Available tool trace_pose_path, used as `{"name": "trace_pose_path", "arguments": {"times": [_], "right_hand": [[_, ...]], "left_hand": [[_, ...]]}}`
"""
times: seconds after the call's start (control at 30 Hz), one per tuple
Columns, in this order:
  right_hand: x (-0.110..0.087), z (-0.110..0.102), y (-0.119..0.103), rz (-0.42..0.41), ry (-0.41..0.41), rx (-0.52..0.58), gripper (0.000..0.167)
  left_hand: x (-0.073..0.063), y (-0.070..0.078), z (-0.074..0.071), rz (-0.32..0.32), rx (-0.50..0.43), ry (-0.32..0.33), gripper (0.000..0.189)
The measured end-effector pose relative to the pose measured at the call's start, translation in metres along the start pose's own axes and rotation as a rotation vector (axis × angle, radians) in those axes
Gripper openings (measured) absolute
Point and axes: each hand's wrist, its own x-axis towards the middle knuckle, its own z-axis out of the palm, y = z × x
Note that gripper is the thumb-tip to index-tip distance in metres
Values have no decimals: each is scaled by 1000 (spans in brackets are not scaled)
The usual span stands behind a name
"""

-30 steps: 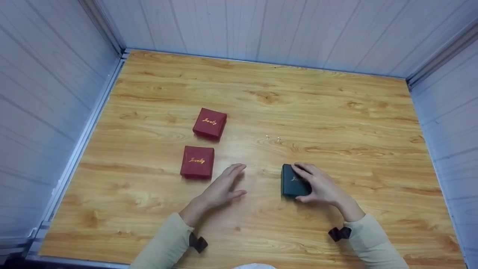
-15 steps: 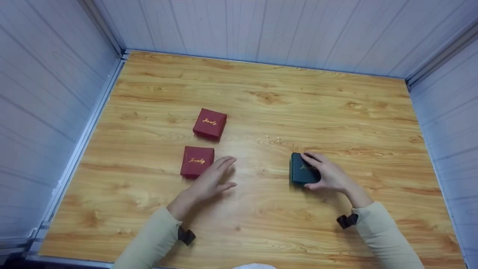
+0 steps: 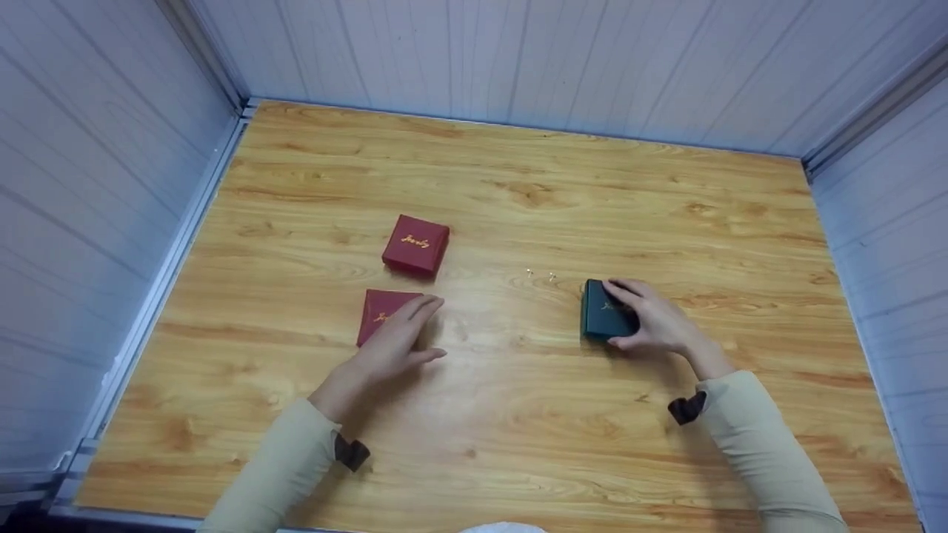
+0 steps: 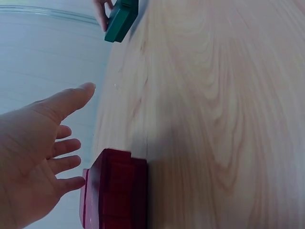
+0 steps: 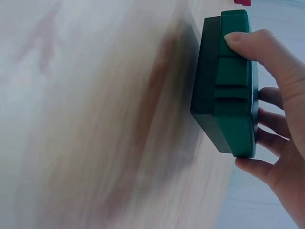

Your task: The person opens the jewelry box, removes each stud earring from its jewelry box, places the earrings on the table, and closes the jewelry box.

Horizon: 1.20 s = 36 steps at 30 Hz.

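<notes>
On my feed the right hand (image 3: pixel 661 323) has the green box (image 3: pixel 604 324) held in its grip, right of the bench's (image 3: pixel 533 200) centre and nearer its right edge than its left. I see the thumb against the box side facing the near edge, fingers round the opposite side. The lid is on; whether the base touches the wood, I cannot tell.

The left hand (image 3: pixel 386 346) keeps a wide grip, thumb well apart from fingers. In my head view it covers part of the nearer red box (image 3: pixel 379 302), in the bench's left half; I can't make out contact from the left wrist view. The farther red box (image 3: pixel 415 247) lies just beyond, toward the far edge, gold script upward. Near the middle of the bench, closer to the green box, I pick up two tiny shiny pieces (image 3: pixel 552 277), too small to identify. Beige sleeves (image 3: pixel 766 451) reach in over the near edge.
</notes>
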Motion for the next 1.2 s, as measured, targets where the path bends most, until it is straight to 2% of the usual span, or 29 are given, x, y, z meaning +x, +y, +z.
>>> {"name": "trace_pose_path", "arguments": {"times": [0.23,0.47,0.67,1.2], "right_hand": [[11,-7,13,7,-6,15,89],[19,-17,23,58,-24,22,87],[27,-23,35,80,-37,24,89],[38,-40,62,195,-85,57,88]], "left_hand": [[-1,-10,-12,0,61,-18,80],[-4,-19,-20,84,89,-13,89],[-7,-25,-24,77,106,-39,95],[-8,-38,-36,10,127,-86,106]]}}
